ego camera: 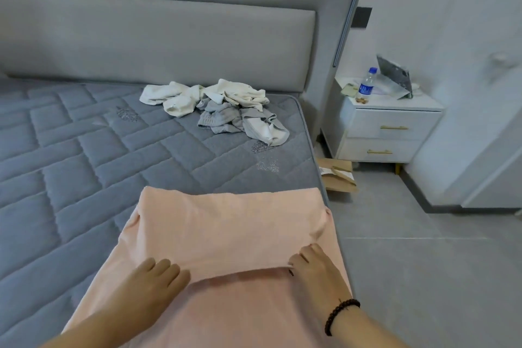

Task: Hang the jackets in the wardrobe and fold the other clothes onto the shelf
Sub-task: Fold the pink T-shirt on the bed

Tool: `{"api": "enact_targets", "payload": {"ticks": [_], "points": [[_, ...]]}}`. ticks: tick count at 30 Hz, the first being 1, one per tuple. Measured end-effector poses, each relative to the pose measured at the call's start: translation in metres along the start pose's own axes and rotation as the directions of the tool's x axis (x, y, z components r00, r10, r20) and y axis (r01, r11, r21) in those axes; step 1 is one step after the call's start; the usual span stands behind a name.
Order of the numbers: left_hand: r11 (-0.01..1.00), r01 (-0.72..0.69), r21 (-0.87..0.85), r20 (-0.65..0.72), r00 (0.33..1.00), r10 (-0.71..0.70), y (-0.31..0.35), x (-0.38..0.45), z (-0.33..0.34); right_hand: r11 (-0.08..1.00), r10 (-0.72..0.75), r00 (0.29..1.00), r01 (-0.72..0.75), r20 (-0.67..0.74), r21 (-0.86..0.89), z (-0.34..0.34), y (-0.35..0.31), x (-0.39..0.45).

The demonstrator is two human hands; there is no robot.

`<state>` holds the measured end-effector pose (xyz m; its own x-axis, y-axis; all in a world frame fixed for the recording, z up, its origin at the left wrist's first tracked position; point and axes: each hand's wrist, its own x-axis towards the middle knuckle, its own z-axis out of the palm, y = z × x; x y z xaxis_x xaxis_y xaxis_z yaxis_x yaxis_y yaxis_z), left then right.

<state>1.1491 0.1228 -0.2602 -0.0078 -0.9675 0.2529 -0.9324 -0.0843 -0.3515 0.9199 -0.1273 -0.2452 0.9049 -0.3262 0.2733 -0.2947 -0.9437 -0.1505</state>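
Mid-fold on pink garment (226, 223) on the bed (84, 150): left hand (161, 277) and right hand (310, 265) both pinch the folded edge. Next: flatten, fold again.

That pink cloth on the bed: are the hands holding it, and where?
Yes. Both hands grip the pink garment at the edge of its folded-over flap: left hand at the left corner, right hand at the right.

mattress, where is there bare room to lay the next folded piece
The mattress is bare across its left side, between the headboard and the pink garment. A bare strip lies between that garment and the clothes pile. The far right corner is crowded.
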Motion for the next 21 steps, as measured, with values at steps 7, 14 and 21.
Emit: {"api": "enact_targets", "payload": {"ticks": [7, 14, 21], "points": [[0.997, 0.014, 0.073, -0.043, 0.999, -0.011, 0.04, -0.087, -0.031, 0.971, -0.153, 0.98, 0.173, 0.129, -0.163, -0.003, -0.07, -0.092], [0.999, 0.012, 0.043, 0.003, 1.0, -0.012, 0.082, -0.13, -0.063, 0.977, -0.075, 0.918, 0.146, 0.39, -0.156, -0.026, -0.101, -0.143], [0.99, 0.133, -0.049, 0.002, 0.991, -0.133, 0.108, -0.152, -0.08, 0.987, -0.161, 0.811, 0.125, 0.562, 0.102, -0.025, -0.1, -0.171]]}}
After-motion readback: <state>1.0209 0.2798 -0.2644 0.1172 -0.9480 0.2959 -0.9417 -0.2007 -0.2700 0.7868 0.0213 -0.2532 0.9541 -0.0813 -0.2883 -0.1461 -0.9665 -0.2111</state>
